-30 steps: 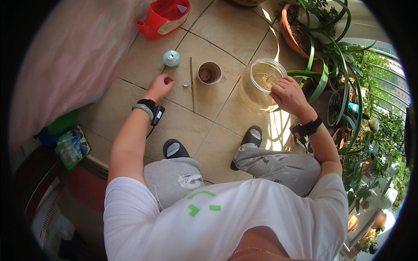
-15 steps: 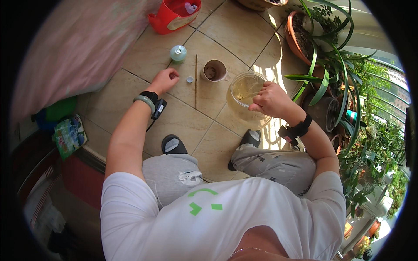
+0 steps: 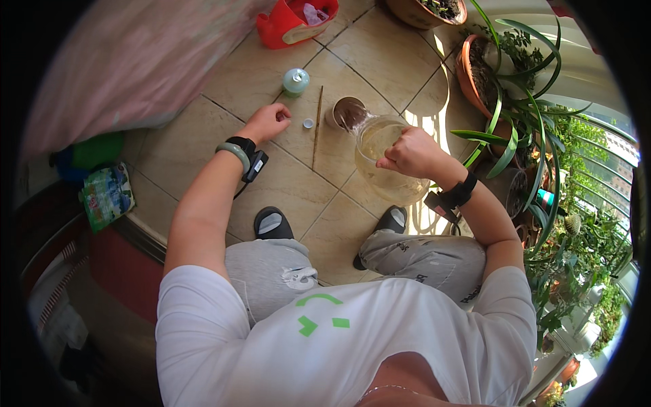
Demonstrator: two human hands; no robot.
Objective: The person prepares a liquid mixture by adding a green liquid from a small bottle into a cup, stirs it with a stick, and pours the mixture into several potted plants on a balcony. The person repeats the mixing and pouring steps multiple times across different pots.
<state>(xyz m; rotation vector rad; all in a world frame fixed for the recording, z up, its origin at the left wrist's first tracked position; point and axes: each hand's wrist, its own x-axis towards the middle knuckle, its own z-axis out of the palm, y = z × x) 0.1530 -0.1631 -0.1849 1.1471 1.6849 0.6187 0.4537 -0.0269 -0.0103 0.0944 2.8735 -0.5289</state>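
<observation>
My right hand is closed on the rim of a round clear glass bowl with yellowish water in it. The bowl is tilted left, and water streams over its lip into a brown-lined cup on the floor. My left hand hovers left of the cup, fingers loosely curled, nothing showing in them. Close to it are a small white cap, a thin brown stick lying on the tiles, and a small pale-green round bottle standing with its neck uncapped.
A red plastic container stands at the far edge, with a crumpled pale thing inside. Potted plants with long leaves crowd the right side. A pink cloth hangs at left above a green packet. My slippered feet are near.
The bowl has tipped left toward the cup, and water now runs from it into the cup. My right hand has turned with the bowl. My left hand stays curled near the cap.
</observation>
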